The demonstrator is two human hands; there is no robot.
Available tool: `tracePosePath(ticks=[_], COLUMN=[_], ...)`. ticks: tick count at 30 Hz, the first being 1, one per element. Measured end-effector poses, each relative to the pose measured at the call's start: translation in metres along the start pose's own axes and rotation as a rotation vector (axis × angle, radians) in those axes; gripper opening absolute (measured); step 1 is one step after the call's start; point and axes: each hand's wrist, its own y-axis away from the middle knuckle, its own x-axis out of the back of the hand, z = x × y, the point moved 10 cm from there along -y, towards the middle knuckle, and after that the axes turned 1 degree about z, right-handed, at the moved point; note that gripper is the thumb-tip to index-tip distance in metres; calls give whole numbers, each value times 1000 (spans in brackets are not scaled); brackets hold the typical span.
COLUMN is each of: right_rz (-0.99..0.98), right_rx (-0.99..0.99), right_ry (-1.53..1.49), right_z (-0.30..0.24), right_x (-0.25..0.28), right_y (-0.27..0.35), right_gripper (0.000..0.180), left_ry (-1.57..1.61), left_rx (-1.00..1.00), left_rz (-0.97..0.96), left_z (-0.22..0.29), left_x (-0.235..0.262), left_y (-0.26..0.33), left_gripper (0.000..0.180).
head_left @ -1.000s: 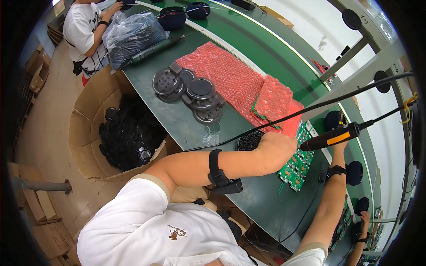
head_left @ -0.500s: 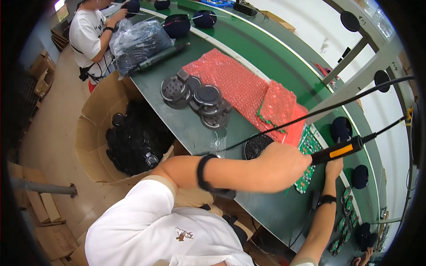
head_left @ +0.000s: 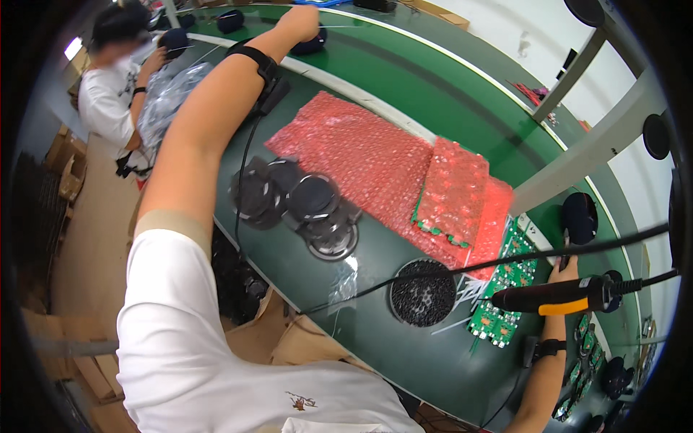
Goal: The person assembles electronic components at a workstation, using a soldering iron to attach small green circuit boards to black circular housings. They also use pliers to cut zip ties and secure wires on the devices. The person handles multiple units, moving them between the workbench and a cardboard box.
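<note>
My left hand (head_left: 299, 24) is stretched to the far side of the green table, over a dark blue rounded piece (head_left: 312, 45) with a thin white strip beside it. Its fingers are blurred and hidden. On the right, my right hand (head_left: 564, 270) grips a small dark slender tool (head_left: 564, 250) close to another dark blue rounded piece (head_left: 580, 218). Hanging on its cord, a black electric screwdriver (head_left: 552, 296) with an orange lever lies across my view above the green circuit boards (head_left: 503, 315), apart from my left hand.
A round dish of small black screws (head_left: 423, 292) stands by white strips (head_left: 471, 294). Red bubble wrap (head_left: 361, 144) lies behind stacked black round parts (head_left: 312, 198). Black cords cross the workspace. At left are another person (head_left: 108, 90) and a carton (head_left: 310, 335); a pale post (head_left: 577, 162) rises at right.
My left hand has left the screwdriver and swung across to the far left side of the table. The screwdriver has dropped lower. The black round parts have shifted left with my view.
</note>
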Motion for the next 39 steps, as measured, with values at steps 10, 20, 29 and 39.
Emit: tracePosePath(ticks=[10, 20, 29, 39], right_rz=[-267, -158, -178, -27], right_rx=[-252, -212, -333, -654], right_ry=[56, -96, -30, -970], right_z=[5, -12, 5, -58], right_x=[6, 25, 23, 148], right_y=[4, 5, 9, 45], right_gripper=[21, 24, 24, 16], left_ry=[-165, 123, 1400, 1204], left_rx=[99, 109, -34, -626], left_rz=[-88, 29, -19, -292], left_z=[1, 42, 68, 238], left_x=[-101, -29, 174, 365], left_y=[-11, 18, 187, 463], left_gripper=[28, 53, 49, 52])
